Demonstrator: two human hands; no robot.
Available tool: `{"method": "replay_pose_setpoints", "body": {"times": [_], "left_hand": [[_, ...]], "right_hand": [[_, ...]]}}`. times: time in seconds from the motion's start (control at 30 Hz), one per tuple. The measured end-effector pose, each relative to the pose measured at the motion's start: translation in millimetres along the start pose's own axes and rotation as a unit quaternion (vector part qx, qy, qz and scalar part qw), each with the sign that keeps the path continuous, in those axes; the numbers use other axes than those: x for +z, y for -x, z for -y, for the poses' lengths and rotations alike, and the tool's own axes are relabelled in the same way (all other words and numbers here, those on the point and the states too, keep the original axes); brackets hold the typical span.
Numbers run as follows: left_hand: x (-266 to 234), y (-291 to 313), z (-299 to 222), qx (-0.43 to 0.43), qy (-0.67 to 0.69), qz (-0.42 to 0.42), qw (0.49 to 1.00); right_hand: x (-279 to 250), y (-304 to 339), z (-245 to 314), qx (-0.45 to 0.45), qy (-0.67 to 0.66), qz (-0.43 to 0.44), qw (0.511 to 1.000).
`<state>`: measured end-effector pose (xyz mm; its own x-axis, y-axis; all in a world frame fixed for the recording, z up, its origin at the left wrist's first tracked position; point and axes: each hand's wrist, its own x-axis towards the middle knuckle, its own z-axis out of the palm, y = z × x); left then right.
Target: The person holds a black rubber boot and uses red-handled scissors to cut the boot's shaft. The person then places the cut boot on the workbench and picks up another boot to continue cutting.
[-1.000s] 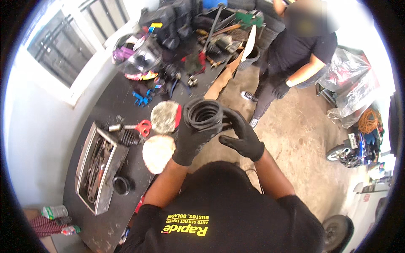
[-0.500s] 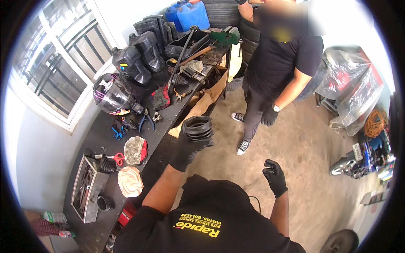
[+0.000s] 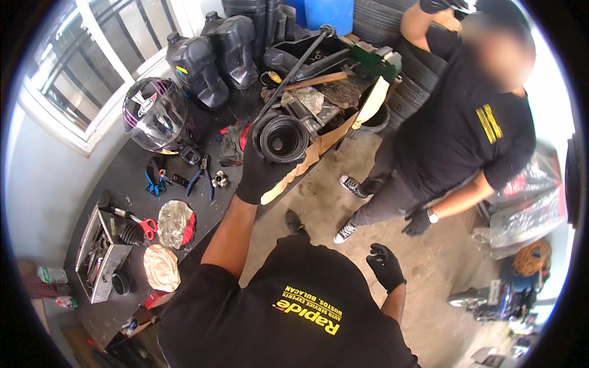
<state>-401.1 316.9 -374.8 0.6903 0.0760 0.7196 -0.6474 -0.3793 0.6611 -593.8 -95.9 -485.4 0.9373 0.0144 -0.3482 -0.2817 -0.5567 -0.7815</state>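
My left hand [image 3: 261, 178], in a black glove, grips a black ribbed rubber boot [image 3: 282, 140] above the edge of the workbench. The boot's wide round mouth faces up and shows rings narrowing to a dark centre. Some of my fingers are hidden beneath it. My right hand [image 3: 388, 268], also in a black glove, hangs over the floor with loosely bent fingers and nothing visible in it. Just behind the boot lies a long metal shaft [image 3: 294, 73] among greasy parts. Near my left wrist on the bench are blue-handled pliers [image 3: 201, 178] and a small metal joint [image 3: 219, 179].
The black bench [image 3: 135, 178] carries a helmet [image 3: 156, 116], black jugs [image 3: 230, 46], rags [image 3: 161, 268], red-handled scissors [image 3: 147, 228] and a metal tool tray [image 3: 101, 257]. A green vise [image 3: 375, 61] sits at its far end. A co-worker [image 3: 457, 135] stands at the right, one gloved hand raised.
My left hand has brought the boot up toward the far side of the bench and tipped its mouth into view. The co-worker appears closer and farther right. My right hand has shifted slightly left.
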Motion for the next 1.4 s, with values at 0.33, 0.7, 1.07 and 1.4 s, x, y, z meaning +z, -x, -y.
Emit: {"method": "replay_pose_setpoints", "body": {"times": [0.33, 0.7, 1.07, 1.4], "left_hand": [[-6.4, -88.3, 107.6, -0.149, 0.192, -0.060, 0.968], [-39.1, -55.8, 123.8, -0.246, 0.134, -0.116, 0.953], [-3.5, -88.5, 58.2, -0.220, -0.102, -0.109, 0.964], [47.3, -149.3, 65.3, -0.207, -0.382, -0.020, 0.901]], "right_hand": [[-48.9, -224.6, 130.7, -0.133, 0.176, 0.055, 0.974], [-19.3, -380.0, 200.2, -0.185, 0.178, 0.285, 0.924], [8.0, -484.2, 349.6, -0.398, 0.045, 0.486, 0.777], [49.7, -441.7, 404.8, -0.510, -0.188, 0.395, 0.741]]}}
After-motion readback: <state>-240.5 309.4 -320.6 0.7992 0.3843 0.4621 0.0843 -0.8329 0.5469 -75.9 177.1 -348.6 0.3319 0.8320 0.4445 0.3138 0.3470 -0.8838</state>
